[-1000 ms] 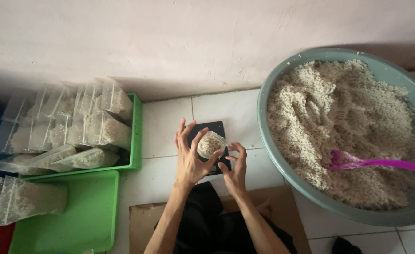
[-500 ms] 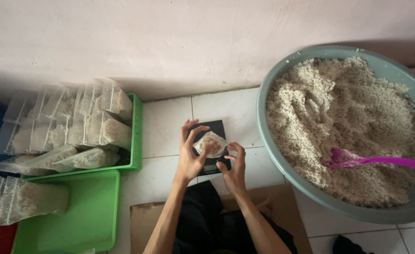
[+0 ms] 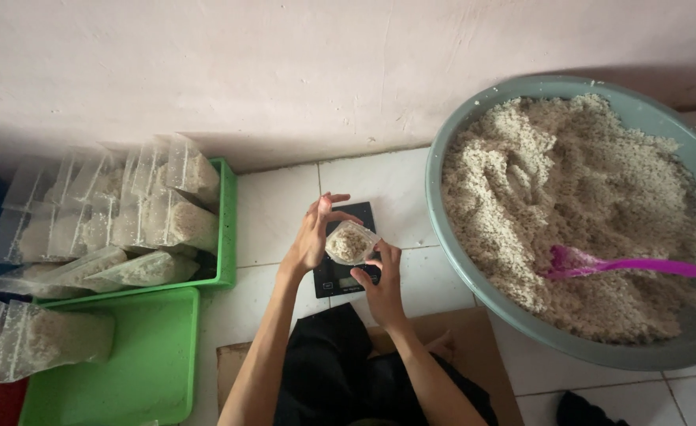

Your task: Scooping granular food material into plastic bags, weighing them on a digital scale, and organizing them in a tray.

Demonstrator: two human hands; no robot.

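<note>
A small clear plastic bag [image 3: 348, 243] part filled with pale crumbly grain stands on a black digital scale [image 3: 343, 278] on the white tiled floor. My left hand [image 3: 315, 233] cups the bag's left side and top. My right hand [image 3: 382, 278] holds its right lower edge with the fingertips. Both hands grip the open mouth of the bag from either side.
A large grey basin [image 3: 474, 268] heaped with the same grain sits at the right, a purple scoop [image 3: 624, 265] lying in it. Green trays [image 3: 225, 237] at the left hold several filled bags [image 3: 166, 221]. A bag [image 3: 44, 339] lies over a second tray [image 3: 143, 363]. Cardboard [image 3: 474, 347] is under me.
My hands have shifted slightly on the bag, turning its open mouth more upright over the scale. The basin, scoop and trays have not moved.
</note>
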